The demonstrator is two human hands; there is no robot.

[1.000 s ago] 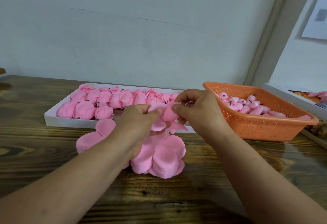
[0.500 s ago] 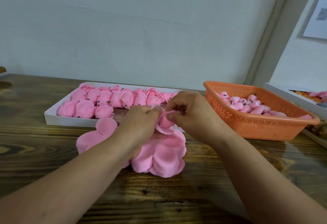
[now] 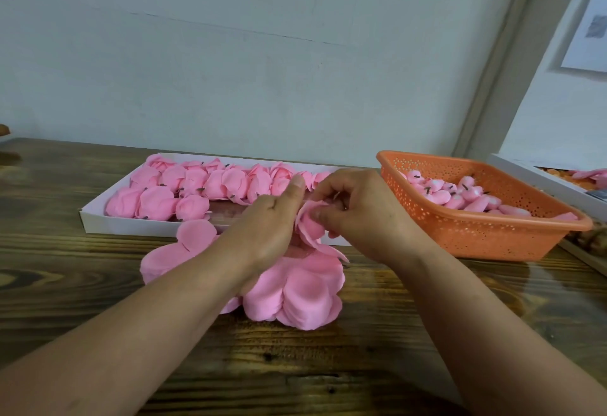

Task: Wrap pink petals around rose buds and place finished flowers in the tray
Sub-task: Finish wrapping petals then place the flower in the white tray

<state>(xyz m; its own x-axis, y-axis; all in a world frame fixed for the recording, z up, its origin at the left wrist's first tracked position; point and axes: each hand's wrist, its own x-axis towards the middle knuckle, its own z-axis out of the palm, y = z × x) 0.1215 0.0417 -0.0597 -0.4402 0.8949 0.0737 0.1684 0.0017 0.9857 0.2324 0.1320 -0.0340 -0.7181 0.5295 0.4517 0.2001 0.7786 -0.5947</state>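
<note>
A pink petal (image 3: 309,222) is held up between the two hands, just above a stack of loose pink petals (image 3: 295,290) that is spread on the wooden tabletop (image 3: 410,333). The petal is pinched by the curled fingers (image 3: 323,215) of the right hand (image 3: 358,212), and its curved edge is turned upward. The left hand (image 3: 266,231) is pressed against the petal's left side, with its thumb raised straight; what its other fingers grasp is hidden behind the hand, so it cannot be told whether they are clenched or released. Whether a rose bud is enclosed in the petal cannot be seen.

Just behind the hands, a shallow white tray (image 3: 131,223) is set on the tabletop, and finished pink flowers (image 3: 203,190) are packed in rows inside it, several with short dark stems showing. To the right, an orange perforated basket (image 3: 486,235) is placed, in which small pink rose buds (image 3: 460,194) are heaped. Beyond the basket, at the right edge, a second white tray (image 3: 538,177) is partly seen. A pale wall (image 3: 262,54) rises behind the tabletop.
</note>
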